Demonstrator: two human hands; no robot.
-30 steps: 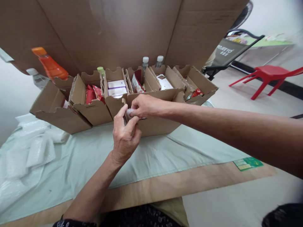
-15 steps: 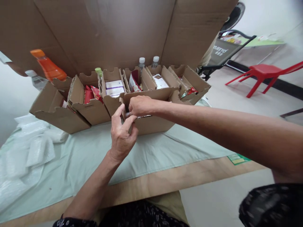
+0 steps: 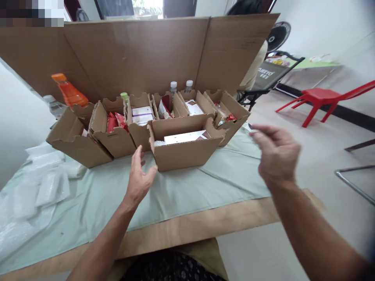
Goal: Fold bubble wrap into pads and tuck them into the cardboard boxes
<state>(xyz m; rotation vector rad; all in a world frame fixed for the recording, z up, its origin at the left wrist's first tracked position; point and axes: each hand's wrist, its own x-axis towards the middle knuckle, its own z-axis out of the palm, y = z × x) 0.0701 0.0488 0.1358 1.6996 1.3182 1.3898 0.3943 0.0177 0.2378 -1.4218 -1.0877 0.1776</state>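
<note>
Look for the open-topped brown corrugated-cardboard carton at the front, set crosswise on the pale green cloth, just before a row of six similar brown cardboard cartons. Inside, see a flat white box with a brown-marked corner and, at the left end, beside this box, a crumpled clear plastic wad, probably bubble wrap.

Left hand: bare, holding nothing, fingers loosely bent, thumb spread well away from them, just beside the carton's lower left front corner. Impossible to tell whether touching the cardboard there. Right hand: well apart from the carton, off to the right, fingers curled in, thumb and forefinger close together, blurred. Impossible to tell whether pinching the small dark-and-white thing near the fingertips or merely in front of it.

For good work at this carton, brace the left end with an open left palm before reaching inside, so as not to slide it along the wrinkled cloth. Press the wad straight down along the end wall, not sideways into the thin-looking white box. Check likewise for slack at the right end. Lift fingers out vertically, clear of the notched rim. Mind the pile of clear bubble-wrap pouches at left, best taken singly.
</note>
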